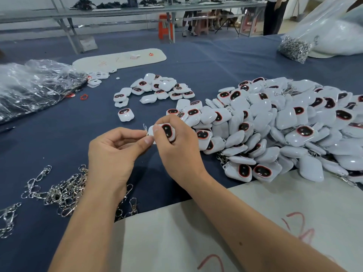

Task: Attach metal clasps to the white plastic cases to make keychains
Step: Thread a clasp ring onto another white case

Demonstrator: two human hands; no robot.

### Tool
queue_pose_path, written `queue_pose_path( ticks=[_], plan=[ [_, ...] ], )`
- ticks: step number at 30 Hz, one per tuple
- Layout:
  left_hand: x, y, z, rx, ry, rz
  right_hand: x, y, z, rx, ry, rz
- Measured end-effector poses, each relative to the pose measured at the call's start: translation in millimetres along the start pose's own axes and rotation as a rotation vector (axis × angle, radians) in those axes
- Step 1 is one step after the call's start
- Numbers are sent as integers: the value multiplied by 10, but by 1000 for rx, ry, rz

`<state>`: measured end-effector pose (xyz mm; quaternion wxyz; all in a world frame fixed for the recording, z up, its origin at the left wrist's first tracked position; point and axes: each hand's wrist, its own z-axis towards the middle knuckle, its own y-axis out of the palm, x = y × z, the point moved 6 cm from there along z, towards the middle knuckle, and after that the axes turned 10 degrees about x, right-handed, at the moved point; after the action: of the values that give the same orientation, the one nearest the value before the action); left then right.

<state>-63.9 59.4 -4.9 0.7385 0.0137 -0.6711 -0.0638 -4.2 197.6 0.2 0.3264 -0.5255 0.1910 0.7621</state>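
Right hand (pixel 172 146) gripping one white plastic case (pixel 166 132), dark window up; left hand (pixel 115 152) pinching at its corner, a sliver of metal clasp (pixel 145 127) showing just above the fingertips. Not yet clear whether hooked on. To the right of the hands, a big heap of cases (pixel 284 126), several with clasps visible, looks finished. Beyond the hands, a small cluster of bare cases (pixel 157 89) left to do. Loose clasps (pixel 62 191) below the left wrist, waiting. Well along, judging by heap sizes.

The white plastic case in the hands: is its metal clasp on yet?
Cannot tell. The right hand grips the white plastic case; the left hand pinches at its corner, where a thin metal clasp shows, its joint hidden by fingers.
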Motion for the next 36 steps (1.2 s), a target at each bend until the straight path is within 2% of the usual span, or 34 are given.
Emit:
queue_pose_path(
  ticks=[7,12,16,23,28,36],
  plan=[
    [-9,-6,-2,27,-15,31,39,16,18,-17,46,0],
    [-43,-16,-26,60,-122,16,-24,15,-5,-41,-30,27],
    [-76,10,-59,-21,-281,-85,-71,80,-43,-123,-85,10],
    [-66,-23,-12,-28,-235,-92,-41,69,-41,-105,-74,34],
    [-20,-14,8,-42,-85,-17,-21,42,-11,-69,-33,82],
    [-32,-18,-22,59,-176,-142,-28,20,-11,-56,-23,129]
  ],
)
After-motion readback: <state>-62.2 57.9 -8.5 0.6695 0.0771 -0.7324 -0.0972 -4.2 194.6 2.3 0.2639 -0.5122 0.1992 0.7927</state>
